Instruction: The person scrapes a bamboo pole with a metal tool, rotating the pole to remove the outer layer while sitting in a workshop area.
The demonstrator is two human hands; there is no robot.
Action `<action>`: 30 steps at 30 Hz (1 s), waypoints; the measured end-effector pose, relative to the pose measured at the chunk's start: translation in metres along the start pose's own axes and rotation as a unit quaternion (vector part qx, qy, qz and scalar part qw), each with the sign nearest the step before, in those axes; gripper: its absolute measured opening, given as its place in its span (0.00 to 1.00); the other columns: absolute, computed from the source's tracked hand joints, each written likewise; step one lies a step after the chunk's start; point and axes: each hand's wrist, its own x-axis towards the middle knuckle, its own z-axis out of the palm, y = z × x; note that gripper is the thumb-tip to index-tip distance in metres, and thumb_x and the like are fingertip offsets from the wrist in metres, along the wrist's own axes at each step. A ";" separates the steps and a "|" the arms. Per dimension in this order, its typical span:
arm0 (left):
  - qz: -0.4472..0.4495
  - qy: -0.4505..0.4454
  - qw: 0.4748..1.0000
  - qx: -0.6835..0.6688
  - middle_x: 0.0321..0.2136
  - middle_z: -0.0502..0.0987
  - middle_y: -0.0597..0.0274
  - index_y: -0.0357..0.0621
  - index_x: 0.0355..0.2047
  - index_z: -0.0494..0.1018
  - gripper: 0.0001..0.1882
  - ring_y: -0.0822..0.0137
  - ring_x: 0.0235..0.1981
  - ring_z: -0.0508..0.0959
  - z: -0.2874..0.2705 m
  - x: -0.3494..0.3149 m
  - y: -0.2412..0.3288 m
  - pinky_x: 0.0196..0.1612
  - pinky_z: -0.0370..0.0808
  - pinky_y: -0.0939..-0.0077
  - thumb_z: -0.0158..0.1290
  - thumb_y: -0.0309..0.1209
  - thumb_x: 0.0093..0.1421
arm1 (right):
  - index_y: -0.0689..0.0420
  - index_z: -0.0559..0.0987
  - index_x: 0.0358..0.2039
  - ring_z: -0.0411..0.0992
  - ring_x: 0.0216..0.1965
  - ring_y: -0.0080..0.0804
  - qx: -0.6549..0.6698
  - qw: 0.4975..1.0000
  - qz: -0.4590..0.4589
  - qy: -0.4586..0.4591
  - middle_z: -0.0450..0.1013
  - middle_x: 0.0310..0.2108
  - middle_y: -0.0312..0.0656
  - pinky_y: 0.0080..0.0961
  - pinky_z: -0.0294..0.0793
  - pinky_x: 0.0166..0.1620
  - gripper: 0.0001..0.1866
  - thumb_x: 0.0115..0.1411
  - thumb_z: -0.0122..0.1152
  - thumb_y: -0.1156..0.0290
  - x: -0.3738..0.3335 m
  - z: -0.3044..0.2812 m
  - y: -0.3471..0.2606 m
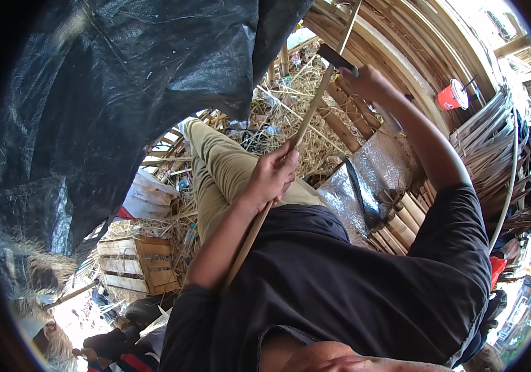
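A long, thin bamboo strip (315,102) runs slantwise from the top of the view down past my waist. My left hand (273,177) is wrapped round it at about its middle, in front of my lap. Farther up, my right hand (362,84) is closed on a knife. The dark, broad blade of the knife (335,57) lies across the strip near its upper part; whether it bites into the strip, I cannot tell. A pale piece, perhaps the knife's handle end, shows below my right wrist.
Black plastic sheeting (135,74) hangs at the upper left. Straw and shavings (302,93) litter the ground. A wooden crate (135,263) sits at left. Cut bamboo pieces (405,220) lie at right, near a red cup with a white lid (452,96). Long bamboo lengths (395,37) line the upper right.
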 end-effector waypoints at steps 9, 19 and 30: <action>0.008 -0.017 1.000 -0.007 0.16 0.59 0.78 0.51 0.67 0.59 0.25 0.85 0.09 0.58 0.003 -0.007 -0.001 0.11 0.59 0.89 0.46 0.40 0.72 | 0.65 0.81 0.29 0.77 0.20 0.29 -0.066 0.995 0.036 -0.064 0.72 0.15 0.40 0.30 0.75 0.21 0.39 0.66 0.43 0.35 0.007 -0.026 0.007; -0.005 -0.015 1.000 0.000 0.16 0.58 0.77 0.52 0.69 0.56 0.28 0.85 0.09 0.57 0.006 -0.008 -0.004 0.11 0.59 0.89 0.47 0.41 0.71 | 0.66 0.79 0.35 0.69 0.21 0.25 0.061 0.980 0.102 -0.161 0.72 0.21 0.43 0.31 0.70 0.25 0.39 0.66 0.44 0.34 0.009 -0.047 0.015; 0.009 -0.017 1.000 0.004 0.17 0.59 0.76 0.51 0.69 0.56 0.28 0.84 0.09 0.58 0.001 0.001 -0.008 0.10 0.59 0.88 0.46 0.41 0.72 | 0.66 0.68 0.54 0.70 0.19 0.21 -0.026 0.979 0.017 -0.201 0.75 0.37 0.45 0.20 0.70 0.19 0.33 0.72 0.36 0.45 -0.053 -0.022 -0.048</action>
